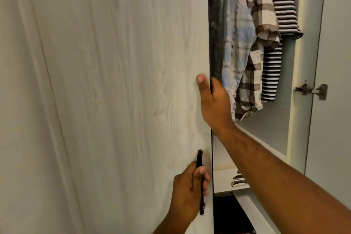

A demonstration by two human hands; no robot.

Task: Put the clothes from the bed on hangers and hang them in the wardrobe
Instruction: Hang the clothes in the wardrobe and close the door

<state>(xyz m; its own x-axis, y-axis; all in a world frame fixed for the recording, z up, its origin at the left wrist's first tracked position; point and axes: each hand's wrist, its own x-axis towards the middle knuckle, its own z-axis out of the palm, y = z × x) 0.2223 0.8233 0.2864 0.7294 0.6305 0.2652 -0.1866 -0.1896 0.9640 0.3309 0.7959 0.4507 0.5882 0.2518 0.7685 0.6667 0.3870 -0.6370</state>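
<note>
Both hands hold the wardrobe door (pixel 114 81); the clothes hang inside.
The left hand (pixel 187 190) grips the black handle (pixel 199 158) near the door's right edge, fingers curled round it. The right hand (pixel 214 102) clasps that edge higher up, thumb on the front face, fingers hidden behind. Inside the wardrobe (pixel 275 129), a blue checked shirt (pixel 237 43), a brown plaid shirt (pixel 262 15) and a striped top (pixel 284 9) hang side by side, touching.

Two hands: the left hand (pixel 187 188) and the right hand (pixel 214 100). Two wardrobe doors: the wood-grain door (pixel 114 81) and the plain open door (pixel 334 62). One black bar handle (pixel 199 157). Three hanging shirts clearly seen: pale blue plaid shirt (pixel 237 34), brown-and-cream checked shirt (pixel 264 11), black-and-white striped shirt (pixel 284 5). One metal hinge (pixel 311 91).
</note>
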